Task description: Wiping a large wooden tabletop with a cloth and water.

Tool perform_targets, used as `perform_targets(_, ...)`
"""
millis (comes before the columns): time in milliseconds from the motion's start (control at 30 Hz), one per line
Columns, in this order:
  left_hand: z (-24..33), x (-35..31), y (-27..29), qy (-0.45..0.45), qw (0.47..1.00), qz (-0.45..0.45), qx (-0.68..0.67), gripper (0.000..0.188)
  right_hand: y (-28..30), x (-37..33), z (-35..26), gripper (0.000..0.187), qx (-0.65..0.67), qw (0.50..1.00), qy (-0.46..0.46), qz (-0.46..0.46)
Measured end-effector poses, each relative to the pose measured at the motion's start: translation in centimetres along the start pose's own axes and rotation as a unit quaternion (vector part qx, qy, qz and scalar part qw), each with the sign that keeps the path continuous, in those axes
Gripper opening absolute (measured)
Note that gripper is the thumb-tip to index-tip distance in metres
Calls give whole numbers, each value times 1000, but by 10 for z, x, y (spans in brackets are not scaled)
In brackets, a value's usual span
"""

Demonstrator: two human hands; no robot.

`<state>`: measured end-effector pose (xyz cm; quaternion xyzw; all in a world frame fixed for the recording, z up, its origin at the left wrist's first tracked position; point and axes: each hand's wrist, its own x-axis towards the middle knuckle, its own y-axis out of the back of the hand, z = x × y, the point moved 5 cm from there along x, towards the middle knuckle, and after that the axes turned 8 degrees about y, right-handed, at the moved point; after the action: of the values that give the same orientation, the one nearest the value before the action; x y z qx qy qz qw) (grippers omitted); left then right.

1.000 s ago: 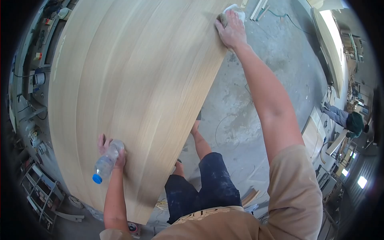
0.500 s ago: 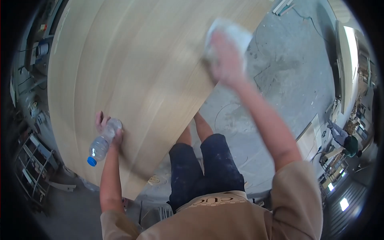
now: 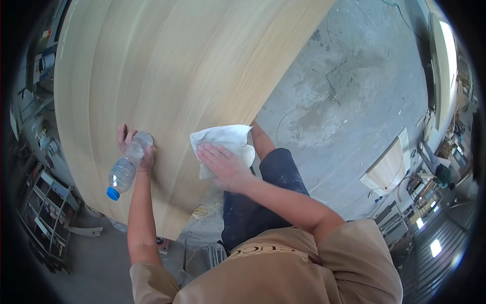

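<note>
A large pale wood-grain panel (image 3: 187, 76) lies flat in front of me, its right edge slanting toward my legs. My left hand (image 3: 146, 158) is at the panel's near left part, closed around a clear plastic bottle (image 3: 123, 171). The bottle is tilted, its blue cap pointing down toward me. Near the right edge, my right hand (image 3: 227, 166) presses a folded white cloth (image 3: 224, 135) against the panel with its fingers laid along it. Part of the cloth hangs over toward the edge, above my leg. The thumb and the cloth's underside are hidden.
Grey concrete floor (image 3: 349, 96) stretches to the right, with cables on it. A metal rack (image 3: 48, 218) stands at the left. Another board (image 3: 387, 164) lies at the right, and a person in dark green (image 3: 443, 175) is beyond it. Clutter lines the walls.
My right hand has swept the cloth from the far right edge back toward me and to the left. My left hand keeps the bottle in almost the same place.
</note>
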<state>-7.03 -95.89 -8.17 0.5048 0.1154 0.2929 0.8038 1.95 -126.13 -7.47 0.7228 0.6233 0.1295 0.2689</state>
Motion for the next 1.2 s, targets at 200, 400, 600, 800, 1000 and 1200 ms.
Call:
perform_targets(200, 3, -2, 2, -15, 1000, 17, 4, 72, 229, 36, 174, 81, -230, 949, 6, 215)
perform_targets(400, 7, 7, -8, -28, 999, 23, 8, 68, 355, 76, 232, 51, -363, 852, -190, 327)
perform_targets(600, -3, -9, 3, -19, 999, 21, 41, 67, 116, 14, 82, 93, -216, 929, -163, 253)
perform_targets(800, 0, -1, 1, -36, 999, 25, 21, 64, 204, 36, 150, 82, -313, 867, -194, 335)
perform_targets(1000, 6, 3, -7, -24, 999, 28, -24, 65, 237, 52, 175, 78, -348, 819, -225, 398)
perform_targets(1200, -3, -5, 4, -21, 999, 38, -4, 65, 124, 30, 83, 89, -226, 891, -228, 321)
